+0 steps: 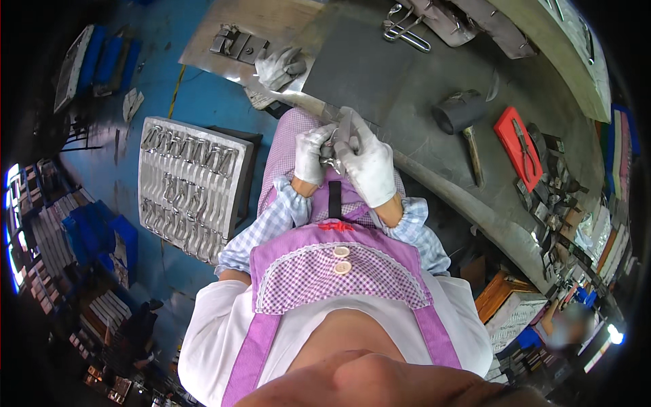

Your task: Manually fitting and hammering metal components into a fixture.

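Both my hands wear white gloves and meet over my lap at the near edge of a grey metal workbench [393,74]. My left hand [311,152] and my right hand [368,163] together grip a small shiny metal tool [333,160], pincer-like, held between the fingers. Most of the tool is hidden by the gloves. I wear a purple checked apron with checked sleeve covers.
A grey tray [191,186] of several similar metal tools stands at my left over the blue floor. On the bench lie a hammer [468,125], a red tray [519,146] with pliers, a spare white glove [279,66], metal clips [405,28] and scattered parts at the right.
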Demonstrator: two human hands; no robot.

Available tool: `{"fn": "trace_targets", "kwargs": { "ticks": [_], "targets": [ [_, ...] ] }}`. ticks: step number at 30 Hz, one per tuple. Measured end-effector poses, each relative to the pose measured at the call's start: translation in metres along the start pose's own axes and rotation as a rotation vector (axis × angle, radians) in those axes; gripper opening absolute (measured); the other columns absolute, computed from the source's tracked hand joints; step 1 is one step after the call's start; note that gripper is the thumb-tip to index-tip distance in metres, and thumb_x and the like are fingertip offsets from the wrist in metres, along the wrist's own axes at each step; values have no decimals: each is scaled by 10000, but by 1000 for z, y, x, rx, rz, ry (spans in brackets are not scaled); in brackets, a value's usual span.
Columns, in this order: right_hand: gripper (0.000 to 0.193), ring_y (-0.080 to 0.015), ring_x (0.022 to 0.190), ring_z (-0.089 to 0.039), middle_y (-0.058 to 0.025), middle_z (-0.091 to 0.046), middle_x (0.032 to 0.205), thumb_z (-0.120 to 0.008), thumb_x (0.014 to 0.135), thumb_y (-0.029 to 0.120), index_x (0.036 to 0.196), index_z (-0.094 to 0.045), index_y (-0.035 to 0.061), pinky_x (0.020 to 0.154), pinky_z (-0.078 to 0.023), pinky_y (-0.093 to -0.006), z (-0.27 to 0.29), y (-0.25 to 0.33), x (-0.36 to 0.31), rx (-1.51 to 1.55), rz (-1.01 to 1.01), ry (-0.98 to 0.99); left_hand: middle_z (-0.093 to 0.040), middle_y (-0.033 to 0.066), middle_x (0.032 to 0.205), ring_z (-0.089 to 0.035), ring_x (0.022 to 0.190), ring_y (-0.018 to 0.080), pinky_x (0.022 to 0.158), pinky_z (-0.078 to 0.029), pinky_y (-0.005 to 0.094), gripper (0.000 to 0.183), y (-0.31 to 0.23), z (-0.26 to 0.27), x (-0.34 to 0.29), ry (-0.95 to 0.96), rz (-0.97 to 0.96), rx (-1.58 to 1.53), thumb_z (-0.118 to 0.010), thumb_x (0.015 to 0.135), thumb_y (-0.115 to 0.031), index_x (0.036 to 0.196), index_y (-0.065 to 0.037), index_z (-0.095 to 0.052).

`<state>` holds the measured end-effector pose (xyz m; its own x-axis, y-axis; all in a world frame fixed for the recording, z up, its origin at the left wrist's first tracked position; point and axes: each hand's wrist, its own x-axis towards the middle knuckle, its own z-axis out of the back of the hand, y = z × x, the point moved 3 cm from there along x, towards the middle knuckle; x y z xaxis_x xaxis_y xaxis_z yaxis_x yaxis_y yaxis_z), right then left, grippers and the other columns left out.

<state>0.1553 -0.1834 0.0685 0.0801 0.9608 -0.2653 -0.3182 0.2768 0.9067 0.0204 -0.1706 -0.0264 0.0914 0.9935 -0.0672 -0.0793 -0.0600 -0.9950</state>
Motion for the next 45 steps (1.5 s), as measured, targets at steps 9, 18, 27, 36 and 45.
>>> {"fn": "trace_targets", "kwargs": {
  "ticks": [9, 18, 27, 36, 45],
  "targets": [
    [498, -168, 537, -647, -103, -646, 648, -653, 811, 98, 1305, -592, 76, 551, -518, -317, -6, -1, -9, 12, 69, 21, -664, 66, 751, -622, 658, 142, 577, -474, 246, 256, -12, 5, -16, -35, -64, 96, -558, 796, 63, 996, 13, -709],
    [529, -55, 598, -567, -31, -659, 761, -602, 800, -2, 1328, -589, 31, 556, -469, -231, -39, 12, -21, 110, -6, 170, -666, 51, 697, -604, 631, 73, 531, -461, 244, 158, -10, 38, -41, -265, 168, -508, -625, 881, -112, 916, -11, -742],
    [432, -366, 950, -611, -165, -641, 1109, -570, 929, 299, 1330, -566, 141, 826, -496, -474, 24, -68, 105, -1047, 470, -394, -666, 78, 725, -581, 523, 134, 471, -474, 300, 324, 122, 225, -130, -803, 551, -471, -657, 934, -337, 976, -17, -690],
    [388, -310, 976, -597, -95, -598, 1163, -581, 940, 326, 1317, -597, 237, 818, -514, -442, -22, -85, 107, -1271, 562, -637, -716, 171, 1037, -687, 956, 287, 853, -525, 373, 442, 243, 345, -244, -894, 822, 532, -725, 835, -339, 1117, -3, -675],
    [351, -303, 979, -593, -89, -602, 1147, -553, 962, 316, 1292, -629, 223, 837, -503, -448, -21, -87, 103, -1258, 584, -679, -689, 248, 1059, -672, 1000, 386, 903, -516, 427, 495, 230, 389, -275, -1258, 941, 290, -691, 857, -372, 1175, 5, -655]
  ]
}}
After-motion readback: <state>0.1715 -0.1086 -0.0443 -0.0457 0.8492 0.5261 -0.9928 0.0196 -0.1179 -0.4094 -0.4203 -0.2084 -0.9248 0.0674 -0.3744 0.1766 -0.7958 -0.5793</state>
